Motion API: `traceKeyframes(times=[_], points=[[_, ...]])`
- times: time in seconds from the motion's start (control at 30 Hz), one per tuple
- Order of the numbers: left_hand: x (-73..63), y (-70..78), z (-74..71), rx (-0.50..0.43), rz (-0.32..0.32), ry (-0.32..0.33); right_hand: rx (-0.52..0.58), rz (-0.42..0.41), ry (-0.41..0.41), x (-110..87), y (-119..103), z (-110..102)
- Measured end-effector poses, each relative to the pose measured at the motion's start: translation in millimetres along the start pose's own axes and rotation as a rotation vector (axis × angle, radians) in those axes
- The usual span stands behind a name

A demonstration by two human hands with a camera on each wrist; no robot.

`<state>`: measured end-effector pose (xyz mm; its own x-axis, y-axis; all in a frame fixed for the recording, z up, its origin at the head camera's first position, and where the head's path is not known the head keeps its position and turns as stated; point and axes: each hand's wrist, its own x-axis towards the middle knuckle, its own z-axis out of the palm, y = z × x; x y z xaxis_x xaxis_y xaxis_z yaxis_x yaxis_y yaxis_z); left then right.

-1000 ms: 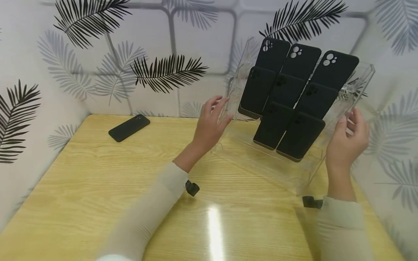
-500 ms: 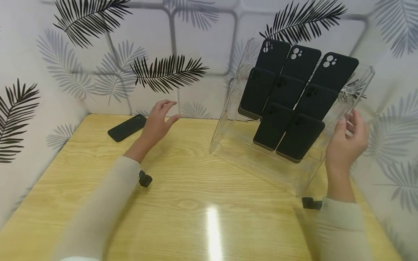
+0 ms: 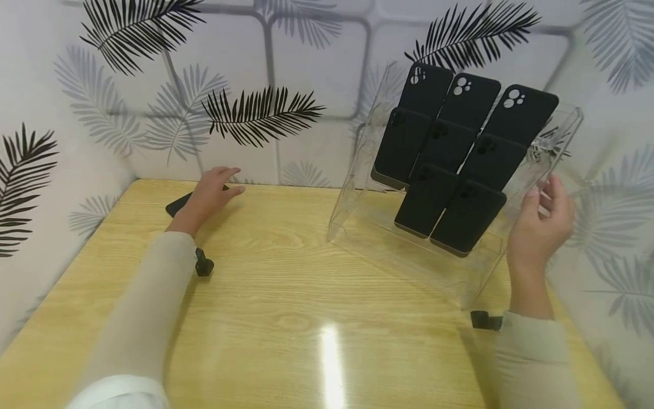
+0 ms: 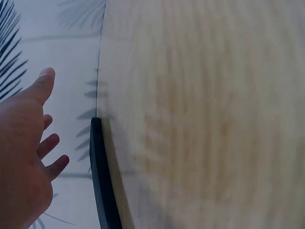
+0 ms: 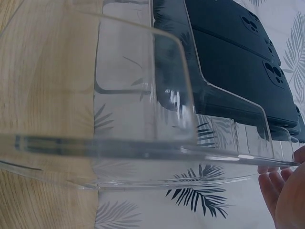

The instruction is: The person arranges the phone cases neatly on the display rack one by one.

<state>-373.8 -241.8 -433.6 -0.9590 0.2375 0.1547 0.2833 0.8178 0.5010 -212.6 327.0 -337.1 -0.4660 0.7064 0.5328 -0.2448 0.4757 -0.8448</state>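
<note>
A black phone case [image 3: 177,205] lies flat on the table at the back left, mostly covered by my left hand [image 3: 206,193] in the head view. The left wrist view shows that hand [image 4: 26,148] with thumb and fingers apart, beside the case's edge [image 4: 102,181]. Contact between them cannot be told. At the right, my right hand [image 3: 543,224] grips the side edge of a clear acrylic display stand [image 3: 475,281], thumb in front and fingers behind. Several black phone cases [image 3: 445,149] lean in stepped rows on the stand. The stand's side panel [image 5: 143,149] crosses the right wrist view.
The light wooden table [image 3: 265,307] meets a leaf-patterned wall [image 3: 306,136] behind and at both sides. Each wrist bears a small black camera, such as the left one [image 3: 204,266]. A bright light reflection lies on the tabletop near the front.
My left hand has let go of the stand's left side and moved left to the lone phone case. The right hand stays on the stand's right side.
</note>
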Motion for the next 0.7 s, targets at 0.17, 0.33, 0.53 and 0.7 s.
traceKeyframes(times=[0.17,0.33,0.53,0.7], points=[[4.4,-16.8,-4.7,0.041,-0.028,-0.064,0.014,-0.004,-0.014,-3.8,-4.6,0.9],[2.9,-32.1,-5.7,0.085,-0.07,-0.138,0.012,0.003,-0.02,-4.4,-3.4,2.3],[0.9,-42.2,-6.0,0.121,-0.098,-0.195,0.008,-0.006,-0.011,-2.2,0.4,2.9],[3.6,-40.7,-4.5,0.148,-0.115,-0.183,0.017,-0.008,0.001,-1.3,-0.6,1.0]])
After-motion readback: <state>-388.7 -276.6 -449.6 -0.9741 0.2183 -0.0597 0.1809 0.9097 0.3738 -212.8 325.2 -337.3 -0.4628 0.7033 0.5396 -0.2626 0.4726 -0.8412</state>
